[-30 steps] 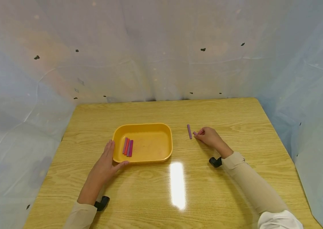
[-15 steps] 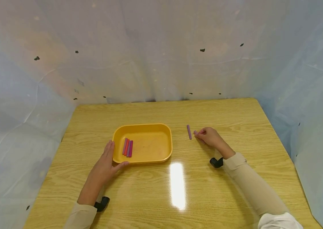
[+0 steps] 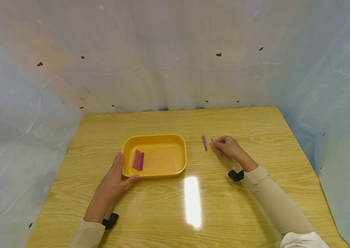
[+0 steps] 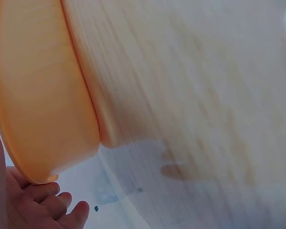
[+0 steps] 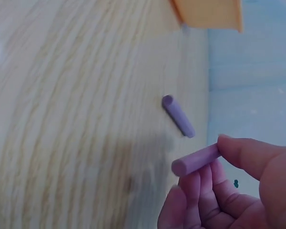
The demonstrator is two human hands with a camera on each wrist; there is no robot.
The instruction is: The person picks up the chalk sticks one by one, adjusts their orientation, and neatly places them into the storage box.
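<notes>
My right hand pinches a purple chalk stick between thumb and fingers, just above the table. A second purple chalk stick lies on the table to its left, apart from the hand. Farther left is a yellow tray. Several chalk sticks, purple, red and magenta, lie side by side in its left part, among them a red chalk stick. My left hand rests against the tray's near left corner, its fairly straight fingers along the left end and its thumb along the near side.
The wooden table has a bright light reflection near its middle front. Pale plastic sheeting with dark spots stands behind the table and at both sides.
My right hand has shifted very slightly to the right, and more of the purple chalk stick in its grip shows now. The left hand and the tray stay put.
</notes>
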